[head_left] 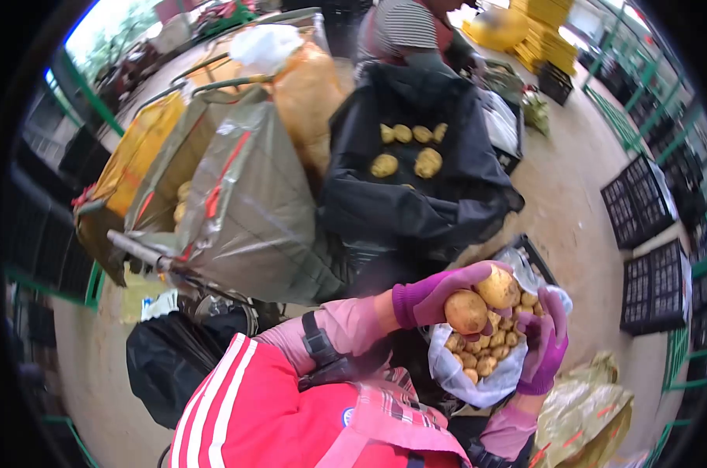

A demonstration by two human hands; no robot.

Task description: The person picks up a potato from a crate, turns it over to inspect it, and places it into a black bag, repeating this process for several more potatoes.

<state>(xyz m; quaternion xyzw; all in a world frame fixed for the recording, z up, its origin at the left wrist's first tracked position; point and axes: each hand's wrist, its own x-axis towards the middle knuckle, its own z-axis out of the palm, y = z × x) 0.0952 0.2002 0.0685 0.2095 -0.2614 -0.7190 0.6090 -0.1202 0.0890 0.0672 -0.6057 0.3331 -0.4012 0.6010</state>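
My left hand (439, 295), in a purple glove, is closed on two large pale potatoes, one potato (466, 312) nearer me and another potato (498, 288) beyond it. They are over a crate lined with a whitish plastic bag (455, 373), which holds many smaller potatoes (486, 351). My right hand (544, 339), gloved too, is at the right side of this bag. Its fingers are apart, and no potato shows in it.
Ahead, a black cloth-lined container (416, 203) has several potatoes on it. Left of it stands a large grey-green sack (252, 203) on a metal frame. Another person (404, 35) is behind the container. Black crates (653, 285) stand at right; a crumpled sack (583, 413) lies near my right arm.
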